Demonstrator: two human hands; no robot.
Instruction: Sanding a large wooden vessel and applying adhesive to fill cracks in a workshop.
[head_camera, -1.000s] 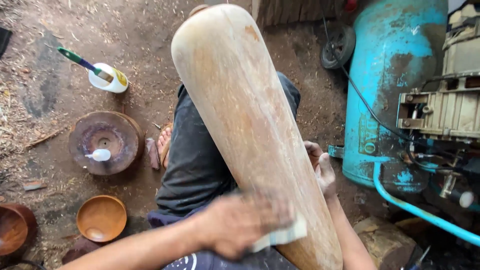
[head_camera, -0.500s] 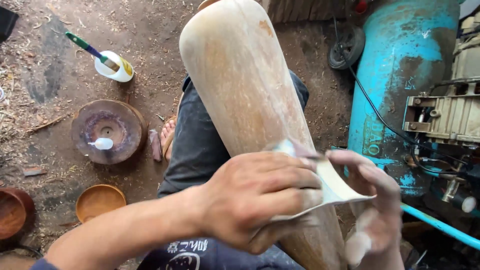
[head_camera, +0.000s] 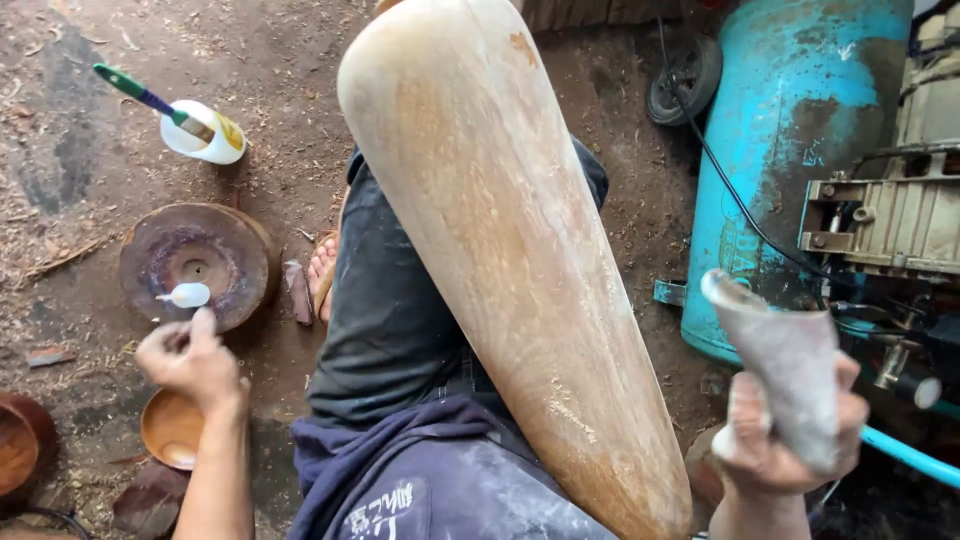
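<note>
A long tapered wooden piece (head_camera: 500, 250), pale with orange-brown stains, leans across my lap and points away from me. My right hand (head_camera: 775, 440) is off to its right, gripping a folded sheet of grey sandpaper (head_camera: 785, 375) held upright. My left hand (head_camera: 190, 360) is out to the left above the dirt floor, fingers loosely curled and empty. It hovers just below a small white bottle (head_camera: 185, 295) that lies on a round rusty metal disc (head_camera: 195, 262).
A white cup with a green-handled brush (head_camera: 200, 135) stands on the floor at the upper left. Small wooden bowls (head_camera: 170, 428) sit at the lower left. A blue compressor tank (head_camera: 800, 130) with a motor, hose and wheel fills the right side.
Both hands have left the wooden piece. My left hand has swung out left toward the white bottle, while my right hand took the sandpaper and lifted it to the right.
</note>
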